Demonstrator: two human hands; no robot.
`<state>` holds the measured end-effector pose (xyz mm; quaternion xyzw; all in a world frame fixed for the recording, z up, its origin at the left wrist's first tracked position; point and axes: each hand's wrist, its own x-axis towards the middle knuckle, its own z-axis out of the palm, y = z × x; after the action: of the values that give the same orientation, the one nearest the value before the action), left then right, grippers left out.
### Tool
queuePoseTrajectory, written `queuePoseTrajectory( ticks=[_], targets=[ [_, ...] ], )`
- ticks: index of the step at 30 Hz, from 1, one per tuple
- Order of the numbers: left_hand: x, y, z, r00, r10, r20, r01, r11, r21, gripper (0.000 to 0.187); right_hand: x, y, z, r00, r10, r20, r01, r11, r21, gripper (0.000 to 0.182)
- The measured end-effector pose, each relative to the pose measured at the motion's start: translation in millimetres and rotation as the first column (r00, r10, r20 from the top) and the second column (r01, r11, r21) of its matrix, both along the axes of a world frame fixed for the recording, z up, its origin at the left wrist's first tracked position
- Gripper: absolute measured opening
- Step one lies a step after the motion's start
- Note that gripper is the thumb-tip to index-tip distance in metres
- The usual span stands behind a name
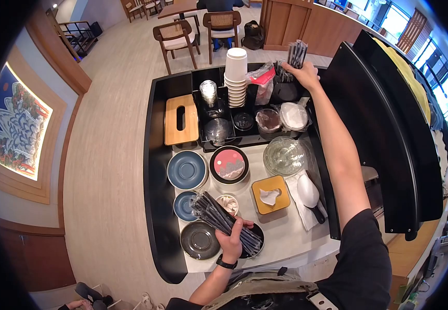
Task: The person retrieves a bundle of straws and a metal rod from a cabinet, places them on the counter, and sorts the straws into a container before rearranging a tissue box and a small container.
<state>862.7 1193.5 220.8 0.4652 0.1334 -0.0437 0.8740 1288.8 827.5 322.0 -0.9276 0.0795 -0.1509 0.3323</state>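
A bundle of wrapped black straws (213, 214) lies in my left hand (230, 238), whose fingers are wrapped round it above the dark saucer (200, 240) and a black round dish (255, 243). At the back right of the station, my right hand (306, 75) is closed on a smaller bunch of wrapped black straws (297, 53), held upright. More wrapped dark pieces (284, 72) stand just below that hand, partly hidden. Beside them is a clear plastic bag with a red band (263, 77).
Stacked paper cups (236, 67), a wooden box (181, 120), blue saucers (187, 170), a pink-topped tin (229, 164), glass bowls (284, 155) and a yellow tissue box (270, 195) occupy the station. A black panel (379, 129) rises at the right. Beyond, a person sits on a chair (222, 21).
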Motion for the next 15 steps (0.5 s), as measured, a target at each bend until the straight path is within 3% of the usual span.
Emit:
queuePoseTrajectory(
  ticks=[3, 4, 7, 10, 13, 15],
  targets=[
    [0, 1, -3, 1.0, 0.006, -0.001, -0.006, 1.0, -0.001, 0.026, -7, 2, 8, 0.987, -0.035, 0.156, 0.014, 0.991, 0.135, 0.082],
    [-2, 1, -5, 1.0, 0.005, -0.001, -0.005, 1.0, 0.003, 0.026, -9, 4, 12, 0.979, -0.056, 0.197, 0.023, 0.986, 0.167, 0.097],
    [-3, 1, -5, 1.0, 0.003, 0.0, -0.003, 1.0, -0.004, 0.026, -20, 17, 42, 0.93, -0.074, 0.359, 0.032, 0.992, 0.12, 0.096],
    [-3, 1, -5, 1.0, 0.002, -0.001, -0.002, 1.0, 0.002, 0.027, -22, 42, 86, 0.77, 0.112, 0.628, -0.016, 0.987, -0.157, 0.076],
    [-1, -1, -8, 1.0, -0.001, -0.021, 0.002, 1.0, 0.013, 0.028, -2, 53, 103, 0.793, 0.367, 0.486, -0.119, 0.876, -0.468, 0.052],
    [0, -2, -7, 1.0, -0.013, -0.01, 0.013, 1.0, 0.027, 0.028, 27, 37, 81, 0.922, 0.338, 0.19, -0.192, 0.824, -0.534, 0.046]
  ],
)
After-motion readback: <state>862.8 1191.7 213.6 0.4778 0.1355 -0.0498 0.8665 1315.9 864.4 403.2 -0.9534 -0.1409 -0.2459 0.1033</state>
